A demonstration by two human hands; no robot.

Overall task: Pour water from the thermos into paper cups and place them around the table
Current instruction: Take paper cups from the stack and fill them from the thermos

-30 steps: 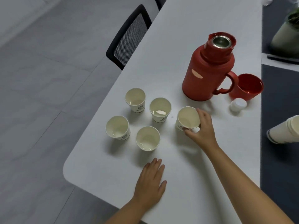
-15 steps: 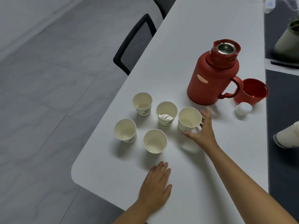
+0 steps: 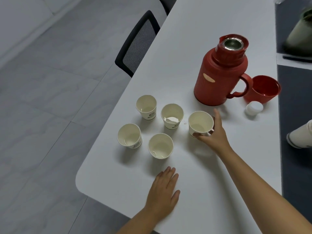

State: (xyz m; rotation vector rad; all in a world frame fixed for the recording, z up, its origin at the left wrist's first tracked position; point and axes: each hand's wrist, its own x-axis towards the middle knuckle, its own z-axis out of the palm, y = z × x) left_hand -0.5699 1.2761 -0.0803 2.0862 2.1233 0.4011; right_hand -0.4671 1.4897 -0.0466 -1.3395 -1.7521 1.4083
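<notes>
A grey tiled floor filled the left of the view, with a paler strip along its far left edge. The white counter ran from the near rounded corner away to the top, its right edge meeting a dark grey surface. A black mesh chair stood tucked against the counter's left edge. At the far right, a blurred green object sat near the top, and a white stack of cups lay on its side.

The red thermos stood upright and uncapped on the counter, handle to the right, with its red lid cup just beside the handle and a small white stopper in front of that.

The right hand grasped a paper cup near the thermos base, thumb and fingers curled round its side. The left hand lay flat and released on the counter, palm down.

Four other cups stood upright in a loose cluster to the left of the held one, apart from each other, each holding some water.
</notes>
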